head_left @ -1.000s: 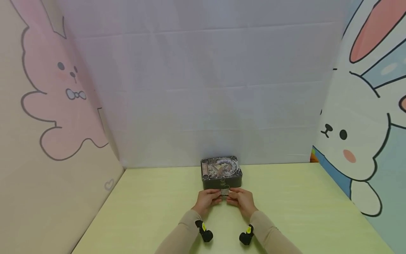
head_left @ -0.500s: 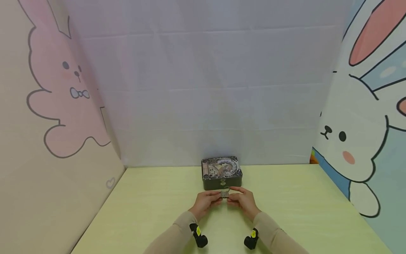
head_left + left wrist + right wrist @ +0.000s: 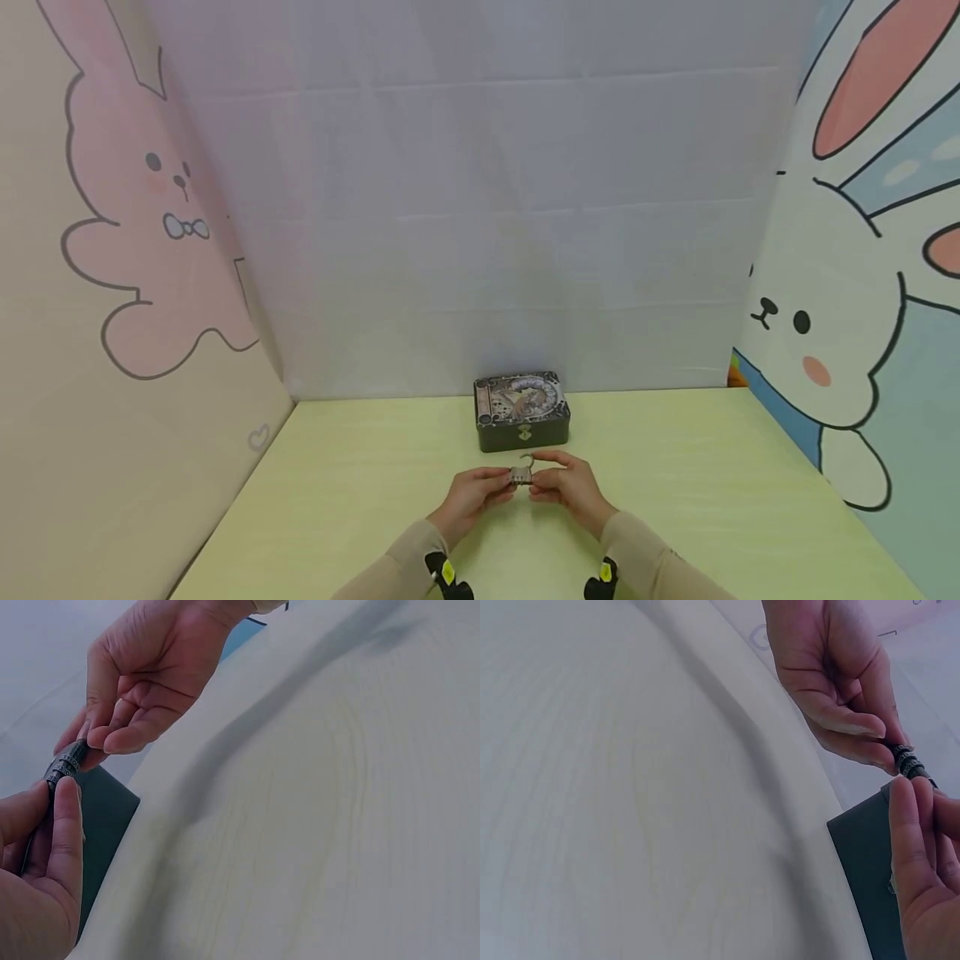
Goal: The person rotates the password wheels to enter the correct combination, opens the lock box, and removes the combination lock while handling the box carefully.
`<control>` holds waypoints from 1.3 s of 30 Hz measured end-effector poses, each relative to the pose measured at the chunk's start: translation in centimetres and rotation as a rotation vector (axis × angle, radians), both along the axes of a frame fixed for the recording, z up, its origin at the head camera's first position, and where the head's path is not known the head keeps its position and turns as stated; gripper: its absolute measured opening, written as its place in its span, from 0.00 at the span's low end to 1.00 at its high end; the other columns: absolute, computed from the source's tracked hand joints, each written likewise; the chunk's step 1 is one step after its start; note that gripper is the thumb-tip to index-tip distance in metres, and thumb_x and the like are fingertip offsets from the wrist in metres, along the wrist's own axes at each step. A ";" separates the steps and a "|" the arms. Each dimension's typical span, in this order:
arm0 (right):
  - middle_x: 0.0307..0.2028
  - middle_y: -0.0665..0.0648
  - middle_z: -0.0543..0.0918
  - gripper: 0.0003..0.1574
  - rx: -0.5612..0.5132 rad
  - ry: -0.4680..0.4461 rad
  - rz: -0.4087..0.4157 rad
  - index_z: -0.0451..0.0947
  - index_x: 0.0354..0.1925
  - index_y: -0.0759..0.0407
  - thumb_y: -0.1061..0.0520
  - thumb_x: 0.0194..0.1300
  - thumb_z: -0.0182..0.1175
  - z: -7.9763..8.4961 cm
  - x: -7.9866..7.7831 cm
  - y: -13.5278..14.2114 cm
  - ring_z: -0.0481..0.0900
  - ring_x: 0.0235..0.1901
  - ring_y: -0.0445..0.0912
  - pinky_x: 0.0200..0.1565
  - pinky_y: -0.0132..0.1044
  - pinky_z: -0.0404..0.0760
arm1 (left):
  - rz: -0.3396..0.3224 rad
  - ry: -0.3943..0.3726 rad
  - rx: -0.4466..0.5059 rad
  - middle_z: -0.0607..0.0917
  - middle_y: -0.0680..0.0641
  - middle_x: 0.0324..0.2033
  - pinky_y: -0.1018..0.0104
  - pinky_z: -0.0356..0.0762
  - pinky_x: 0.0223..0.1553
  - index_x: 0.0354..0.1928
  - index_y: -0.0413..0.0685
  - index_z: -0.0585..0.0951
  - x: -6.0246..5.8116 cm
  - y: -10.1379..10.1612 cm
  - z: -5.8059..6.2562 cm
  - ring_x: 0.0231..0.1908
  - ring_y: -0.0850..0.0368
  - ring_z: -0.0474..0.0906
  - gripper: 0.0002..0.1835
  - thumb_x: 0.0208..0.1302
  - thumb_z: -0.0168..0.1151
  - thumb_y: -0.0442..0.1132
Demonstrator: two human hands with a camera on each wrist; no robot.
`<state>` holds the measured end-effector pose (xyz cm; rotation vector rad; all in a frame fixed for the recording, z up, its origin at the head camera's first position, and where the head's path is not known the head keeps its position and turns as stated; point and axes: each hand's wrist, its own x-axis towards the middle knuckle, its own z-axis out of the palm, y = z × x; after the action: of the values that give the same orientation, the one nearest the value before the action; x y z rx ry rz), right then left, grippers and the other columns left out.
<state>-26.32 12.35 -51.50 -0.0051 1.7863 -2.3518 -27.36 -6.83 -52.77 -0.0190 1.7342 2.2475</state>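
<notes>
A small combination padlock (image 3: 521,476) with number dials is held between both hands, over the table in front of a dark tin box (image 3: 517,400). Thumb and fingers of the left hand (image 3: 471,497) pinch one end of its body. From the other side the right hand (image 3: 573,489) pinches it, with the index finger stretched along the curved shackle (image 3: 528,457). That shackle stands up like a hook from the lock body. In the left wrist view the dials (image 3: 66,765) show between the two hands' fingertips. The box's lid is down, and a metal latch (image 3: 525,432) sits on its front.
The pale yellow-green table (image 3: 360,483) reaches back to a white cloth backdrop (image 3: 480,208). Side panels with a pink rabbit (image 3: 142,217) and a white rabbit (image 3: 832,333) flank it. Black wrist cameras (image 3: 450,575) are worn over both sleeves.
Both hands have drawn the padlock back from the box toward the person and slightly left. The box's front latch now shows fully, and the shackle shows more plainly.
</notes>
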 end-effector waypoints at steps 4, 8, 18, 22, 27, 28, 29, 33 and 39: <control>0.29 0.59 0.86 0.32 -0.003 0.001 0.026 0.66 0.62 0.79 0.72 0.60 0.59 0.5 0.7 -0.3 0.84 0.25 0.44 0.34 0.38 0.89 | -0.010 0.001 0.010 0.87 0.43 0.37 0.69 0.86 0.42 0.52 0.20 0.78 1.0 -0.6 0.5 0.33 0.60 0.84 0.14 0.67 0.59 0.24; 0.29 0.58 0.86 0.30 -0.014 0.002 0.060 0.68 0.61 0.78 0.72 0.60 0.58 0.8 1.3 -0.6 0.85 0.25 0.44 0.34 0.38 0.89 | -0.017 -0.009 0.008 0.87 0.43 0.37 0.69 0.86 0.42 0.52 0.20 0.78 1.9 -1.2 1.0 0.34 0.60 0.84 0.14 0.68 0.59 0.25; 0.30 0.57 0.86 0.28 -0.047 -0.001 0.153 0.69 0.60 0.77 0.73 0.60 0.58 1.5 3.0 -1.3 0.85 0.26 0.43 0.36 0.39 0.89 | -0.029 -0.072 0.009 0.87 0.41 0.39 0.69 0.86 0.42 0.51 0.24 0.80 4.0 -2.5 1.7 0.35 0.59 0.84 0.13 0.68 0.59 0.26; 0.30 0.57 0.86 0.28 -0.052 0.000 0.186 0.68 0.60 0.77 0.74 0.61 0.58 1.6 3.5 -1.6 0.85 0.26 0.42 0.36 0.38 0.89 | -0.037 -0.081 0.008 0.87 0.43 0.39 0.69 0.86 0.43 0.51 0.24 0.80 4.7 -3.1 1.8 0.36 0.59 0.84 0.13 0.69 0.60 0.26; 0.29 0.57 0.86 0.26 -0.052 -0.005 0.220 0.70 0.58 0.75 0.74 0.60 0.57 1.4 3.9 -2.0 0.84 0.26 0.43 0.34 0.38 0.89 | -0.053 -0.113 -0.009 0.87 0.43 0.41 0.67 0.85 0.45 0.54 0.25 0.79 5.6 -3.8 2.1 0.38 0.59 0.84 0.14 0.70 0.58 0.27; 0.29 0.57 0.86 0.26 -0.051 -0.008 0.226 0.70 0.57 0.75 0.75 0.60 0.57 1.3 4.0 -2.1 0.84 0.26 0.43 0.34 0.38 0.89 | -0.055 -0.121 -0.013 0.87 0.44 0.41 0.67 0.85 0.45 0.54 0.25 0.79 5.8 -4.0 2.1 0.38 0.59 0.84 0.14 0.70 0.58 0.27; 0.28 0.57 0.86 0.25 -0.050 -0.012 0.233 0.71 0.57 0.74 0.75 0.59 0.58 1.3 4.1 -2.2 0.84 0.26 0.43 0.34 0.38 0.89 | -0.058 -0.129 -0.014 0.87 0.44 0.41 0.67 0.85 0.45 0.54 0.25 0.79 6.0 -4.2 2.1 0.38 0.59 0.84 0.14 0.71 0.58 0.28; 0.28 0.56 0.85 0.24 -0.048 -0.019 0.262 0.71 0.55 0.73 0.75 0.59 0.58 1.0 4.7 -2.5 0.84 0.25 0.44 0.33 0.38 0.89 | -0.060 -0.157 -0.017 0.87 0.44 0.40 0.67 0.85 0.46 0.54 0.25 0.79 6.8 -4.8 1.9 0.38 0.59 0.84 0.14 0.71 0.58 0.28; 0.28 0.56 0.86 0.23 -0.051 -0.009 0.313 0.71 0.53 0.72 0.74 0.59 0.59 1.0 5.6 -2.9 0.84 0.25 0.43 0.32 0.37 0.89 | -0.068 -0.178 -0.005 0.87 0.44 0.39 0.67 0.85 0.46 0.51 0.25 0.80 7.8 -5.5 1.6 0.39 0.58 0.84 0.12 0.71 0.57 0.27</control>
<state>-20.69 9.48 -50.49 -0.2613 1.5882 -2.1684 -19.56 -12.30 -51.19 -0.1540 1.6233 2.1230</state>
